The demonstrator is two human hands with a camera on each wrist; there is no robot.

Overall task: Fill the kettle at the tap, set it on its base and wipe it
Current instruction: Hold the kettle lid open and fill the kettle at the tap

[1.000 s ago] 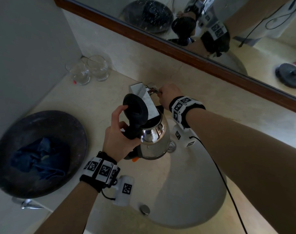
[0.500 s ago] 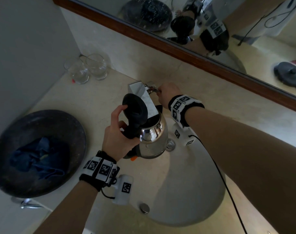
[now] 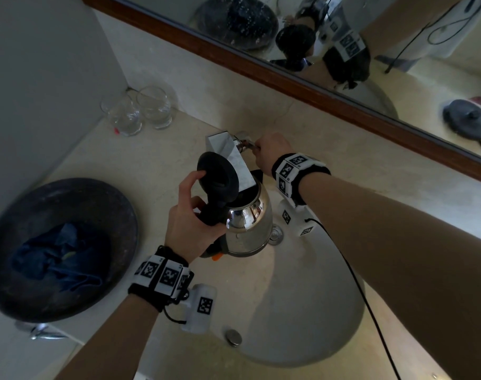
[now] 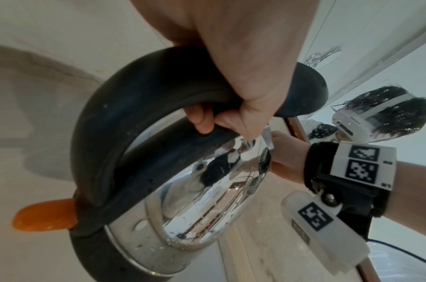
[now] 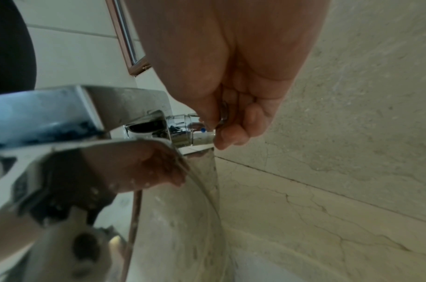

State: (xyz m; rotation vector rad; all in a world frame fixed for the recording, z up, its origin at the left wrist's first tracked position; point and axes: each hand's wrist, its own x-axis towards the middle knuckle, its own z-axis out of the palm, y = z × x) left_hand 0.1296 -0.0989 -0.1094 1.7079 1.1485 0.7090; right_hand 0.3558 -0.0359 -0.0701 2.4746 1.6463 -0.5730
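Observation:
A shiny steel kettle (image 3: 249, 226) with a black handle (image 4: 115, 122) hangs over the sink basin (image 3: 302, 311), its black lid (image 3: 217, 179) flipped up. My left hand (image 3: 191, 215) grips the handle, thumb against the lid. The flat chrome tap spout (image 3: 229, 157) reaches over the kettle's open mouth. My right hand (image 3: 272, 154) pinches the tap's chrome lever (image 5: 195, 131) at the wall side. An orange switch (image 4: 44, 214) sticks out at the kettle's bottom. No stream of water can be made out. A blue cloth (image 3: 53, 259) lies in a dark round bowl (image 3: 96, 283) at the left.
Two drinking glasses (image 3: 140, 111) stand in the back left corner by the grey wall. A wood-framed mirror (image 3: 288, 75) runs along the back and reflects a black kettle base (image 3: 465, 119). A drain plug (image 3: 233, 337) sits at the basin's near rim. A black cable trails from my right wrist.

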